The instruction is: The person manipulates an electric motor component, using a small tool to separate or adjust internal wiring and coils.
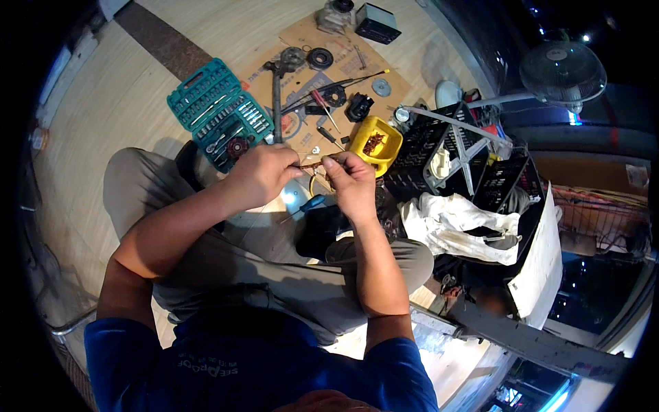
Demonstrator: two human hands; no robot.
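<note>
My left hand [262,175] and my right hand [353,185] meet above my lap, both closed in a pinch. Between their fingertips runs a short, thin copper-coloured strand [312,165], which looks like wire; its ends are hidden by the fingers. Just beyond my right hand, a yellow cut-open plastic container [391,147] holds a small heap of reddish-brown wire scraps [374,143]. Below the hands lies a blue-handled screwdriver [312,202]. A black-handled screwdriver [329,137] and a red-handled one [320,100] rest on the cardboard ahead.
An open green socket set [213,113] lies at left, beside a hammer [276,103]. Black motor parts [360,107] and a ring [320,58] sit on flattened cardboard [398,75]. At right are black crates [419,151], a white cloth [460,223] and a fan [563,69].
</note>
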